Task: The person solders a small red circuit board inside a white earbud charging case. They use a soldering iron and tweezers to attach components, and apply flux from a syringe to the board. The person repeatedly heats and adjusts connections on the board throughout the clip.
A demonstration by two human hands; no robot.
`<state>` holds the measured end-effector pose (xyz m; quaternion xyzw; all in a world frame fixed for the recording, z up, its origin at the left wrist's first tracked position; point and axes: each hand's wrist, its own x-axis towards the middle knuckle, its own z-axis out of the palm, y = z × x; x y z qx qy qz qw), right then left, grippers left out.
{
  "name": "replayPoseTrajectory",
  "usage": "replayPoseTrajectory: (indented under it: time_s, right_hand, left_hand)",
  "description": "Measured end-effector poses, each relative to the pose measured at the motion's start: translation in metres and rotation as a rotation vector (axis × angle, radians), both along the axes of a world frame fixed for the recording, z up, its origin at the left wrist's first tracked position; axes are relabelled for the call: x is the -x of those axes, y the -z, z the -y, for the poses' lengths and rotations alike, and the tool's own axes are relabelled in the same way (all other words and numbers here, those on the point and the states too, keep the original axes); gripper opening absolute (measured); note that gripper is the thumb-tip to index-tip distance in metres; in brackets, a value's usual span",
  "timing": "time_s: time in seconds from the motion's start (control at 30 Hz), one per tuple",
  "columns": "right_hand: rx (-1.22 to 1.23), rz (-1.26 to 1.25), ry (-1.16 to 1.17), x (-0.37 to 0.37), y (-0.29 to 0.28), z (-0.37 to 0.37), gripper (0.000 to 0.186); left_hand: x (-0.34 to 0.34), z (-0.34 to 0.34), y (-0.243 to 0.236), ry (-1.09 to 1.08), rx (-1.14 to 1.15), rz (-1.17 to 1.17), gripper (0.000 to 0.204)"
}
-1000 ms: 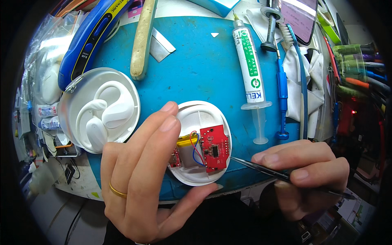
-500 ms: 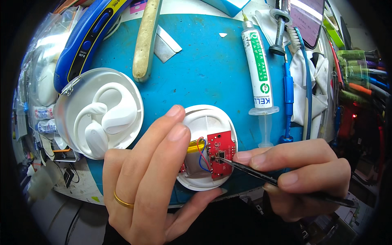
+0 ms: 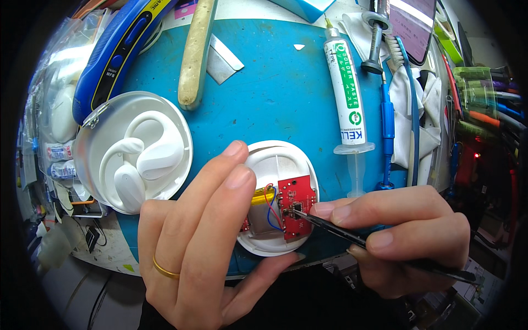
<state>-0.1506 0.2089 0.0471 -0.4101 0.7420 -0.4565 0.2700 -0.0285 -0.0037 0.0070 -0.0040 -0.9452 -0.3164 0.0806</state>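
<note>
two bare hands over a blue mat (image 3: 264, 82). left hand (image 3: 190, 247) half curled, fingers along the left of a round white case part (image 3: 264, 155), thumb at its lower rim; whether it rests on the mat or is held just above, cannot tell. right hand (image 3: 407, 231) closed in a pinch on a slim dark tool (image 3: 341, 234), probably tweezers. tip at the black chip (image 3: 297, 209) of a red circuit board (image 3: 304, 192), which sits in the right side of the case part; actual contact unclear.

risks, as judged: case part rocking under a light hold could make the tip skid and bridge or bend chip legs. a leftward slip might nick the silver battery (image 3: 260, 219). shifting the board could strain the thin wires (image 3: 270, 216), one red, one blue.

surface: mat scuffed, flecked. open white case (image 3: 190, 159) with two earpieces (image 3: 164, 155) to the left; labelled syringe (image 3: 346, 93), blue screwdriver (image 3: 388, 132) and brush (image 3: 414, 110) to the right. room: crowded bench, plastic bags (image 3: 63, 110) at left, small red light (image 3: 477, 155) in the dim far right.
</note>
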Motion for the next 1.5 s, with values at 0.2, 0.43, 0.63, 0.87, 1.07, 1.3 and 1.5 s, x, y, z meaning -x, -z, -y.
replayPoseTrajectory:
  time_s: [0.2,0.43,0.63,0.87,1.07,1.3,1.5]
  right_hand:
    - [-0.007,-0.001,-0.003,0.002,-0.002,0.0,0.031]
    - [-0.11,-0.009,-0.094,0.011,-0.009,-0.008,0.03]
    - [-0.115,-0.016,-0.091,0.01,-0.008,-0.008,0.03]
    - [-0.103,0.033,-0.102,0.013,-0.009,-0.008,0.03]
    - [-0.097,0.094,-0.12,0.017,-0.01,-0.006,0.03]
    - [-0.027,-0.017,-0.068,0.012,0.0,-0.008,0.032]
    - [0.042,-0.059,-0.045,0.012,0.008,-0.005,0.032]
  left_hand:
    - [0.0,0.001,0.001,0.002,-0.005,-0.02,0.1]
    - [-0.002,0.0,-0.004,-0.025,0.013,0.05,0.099]
    - [-0.001,0.002,-0.001,-0.01,-0.003,0.012,0.099]
    - [-0.001,0.0,-0.001,-0.017,0.007,0.008,0.099]
    - [0.0,0.001,-0.002,-0.019,0.003,0.018,0.1]
    - [0.001,0.003,0.001,0.033,0.004,-0.021,0.1]
    - [0.001,0.004,0.001,0.063,-0.017,-0.037,0.099]
